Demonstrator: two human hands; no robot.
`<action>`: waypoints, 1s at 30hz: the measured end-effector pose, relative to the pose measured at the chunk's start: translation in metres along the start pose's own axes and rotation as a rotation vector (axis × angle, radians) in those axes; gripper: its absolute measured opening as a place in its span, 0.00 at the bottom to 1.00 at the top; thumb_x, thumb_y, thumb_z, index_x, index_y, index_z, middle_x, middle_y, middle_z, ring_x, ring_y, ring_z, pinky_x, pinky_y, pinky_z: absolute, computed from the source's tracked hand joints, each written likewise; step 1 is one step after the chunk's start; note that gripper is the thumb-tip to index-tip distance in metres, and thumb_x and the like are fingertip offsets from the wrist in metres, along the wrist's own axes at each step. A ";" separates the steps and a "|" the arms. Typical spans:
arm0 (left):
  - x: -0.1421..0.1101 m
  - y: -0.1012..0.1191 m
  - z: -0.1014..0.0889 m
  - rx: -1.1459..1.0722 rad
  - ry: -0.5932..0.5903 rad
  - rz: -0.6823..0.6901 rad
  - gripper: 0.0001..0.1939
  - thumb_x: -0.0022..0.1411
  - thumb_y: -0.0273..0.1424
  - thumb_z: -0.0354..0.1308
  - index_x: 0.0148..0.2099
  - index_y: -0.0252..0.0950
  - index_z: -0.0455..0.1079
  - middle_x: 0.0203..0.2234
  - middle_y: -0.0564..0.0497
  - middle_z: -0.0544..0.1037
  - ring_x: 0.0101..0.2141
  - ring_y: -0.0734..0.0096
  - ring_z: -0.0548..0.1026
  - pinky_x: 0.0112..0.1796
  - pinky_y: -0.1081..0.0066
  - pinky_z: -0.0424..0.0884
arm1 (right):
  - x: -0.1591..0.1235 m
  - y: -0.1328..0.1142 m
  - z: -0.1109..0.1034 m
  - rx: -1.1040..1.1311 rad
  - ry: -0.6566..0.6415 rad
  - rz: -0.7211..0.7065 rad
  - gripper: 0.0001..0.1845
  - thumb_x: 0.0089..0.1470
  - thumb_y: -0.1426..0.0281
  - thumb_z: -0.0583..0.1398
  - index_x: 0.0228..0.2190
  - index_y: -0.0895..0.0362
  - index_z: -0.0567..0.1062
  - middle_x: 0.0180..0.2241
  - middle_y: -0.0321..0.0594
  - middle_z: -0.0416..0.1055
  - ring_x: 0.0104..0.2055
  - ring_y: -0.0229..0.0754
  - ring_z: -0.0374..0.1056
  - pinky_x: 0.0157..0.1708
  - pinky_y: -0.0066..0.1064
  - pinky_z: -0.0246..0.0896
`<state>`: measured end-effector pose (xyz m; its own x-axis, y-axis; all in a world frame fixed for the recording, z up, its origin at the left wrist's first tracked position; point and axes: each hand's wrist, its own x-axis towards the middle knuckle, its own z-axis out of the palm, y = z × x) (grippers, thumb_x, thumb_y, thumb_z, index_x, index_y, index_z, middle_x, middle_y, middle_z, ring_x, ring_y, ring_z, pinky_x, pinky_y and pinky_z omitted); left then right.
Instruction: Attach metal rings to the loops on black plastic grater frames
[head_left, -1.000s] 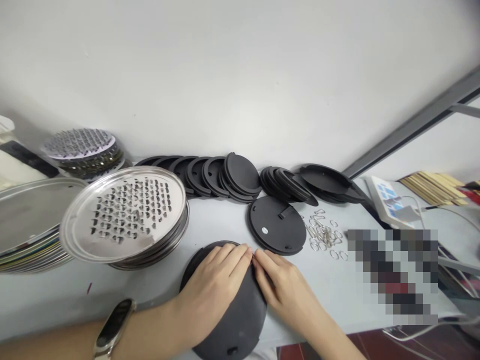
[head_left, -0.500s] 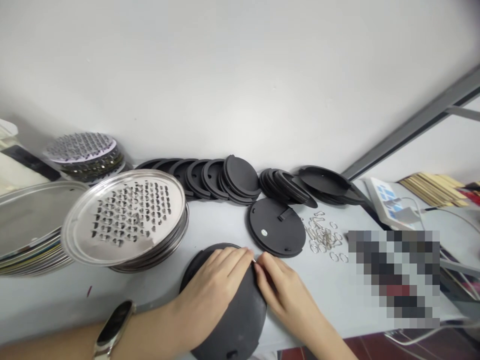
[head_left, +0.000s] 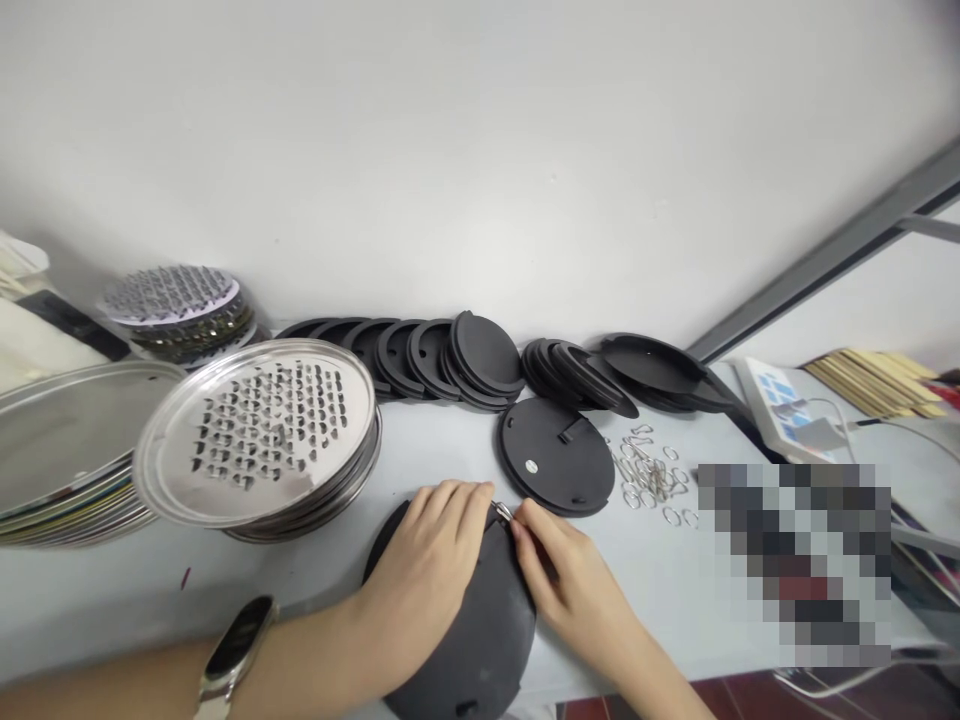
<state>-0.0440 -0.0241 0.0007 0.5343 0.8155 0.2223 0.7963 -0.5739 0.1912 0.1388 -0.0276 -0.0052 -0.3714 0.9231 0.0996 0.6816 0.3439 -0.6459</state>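
— Right grip (head_left: 574,590)?
— Closed on small metal ring (head_left: 503,512), at rim of black disc (head_left: 480,650), on bench (head_left: 645,600).
— Left grip (head_left: 420,580)?
— Flat, open, pressing disc. Ring thin, slippery, best pinched by edge; disc stiff.

Left hand (head_left: 424,575) spread flat, palm-down; right hand (head_left: 566,580) pinched at the fingertips, just beside it.

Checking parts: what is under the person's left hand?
The left hand rests on a black round disc, which lies on the pale table. The disc's face beneath the palm is covered, so its details cannot be seen.
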 end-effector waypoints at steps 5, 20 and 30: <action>0.001 0.001 -0.002 -0.002 -0.009 0.000 0.23 0.60 0.15 0.43 0.57 0.30 0.59 0.44 0.42 0.72 0.44 0.56 0.71 0.45 0.57 0.68 | -0.002 -0.002 0.001 -0.011 0.011 -0.008 0.10 0.65 0.70 0.47 0.29 0.53 0.57 0.25 0.34 0.61 0.26 0.39 0.60 0.27 0.28 0.55; 0.002 0.001 -0.004 -0.064 -0.059 -0.036 0.23 0.57 0.14 0.43 0.52 0.35 0.62 0.43 0.45 0.71 0.43 0.59 0.69 0.44 0.59 0.67 | 0.003 -0.004 -0.001 -0.135 0.018 -0.054 0.10 0.64 0.71 0.47 0.29 0.53 0.58 0.24 0.33 0.62 0.24 0.38 0.60 0.25 0.27 0.54; 0.006 0.002 -0.008 0.005 -0.091 -0.006 0.16 0.62 0.14 0.42 0.45 0.33 0.66 0.40 0.45 0.73 0.42 0.57 0.70 0.42 0.56 0.67 | 0.004 -0.002 -0.001 -0.089 -0.008 -0.044 0.10 0.64 0.71 0.47 0.29 0.52 0.55 0.23 0.32 0.59 0.23 0.38 0.58 0.25 0.27 0.51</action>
<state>-0.0419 -0.0212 0.0103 0.5532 0.8224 0.1332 0.8007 -0.5690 0.1877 0.1366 -0.0249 -0.0032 -0.4071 0.9055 0.1201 0.7177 0.3984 -0.5711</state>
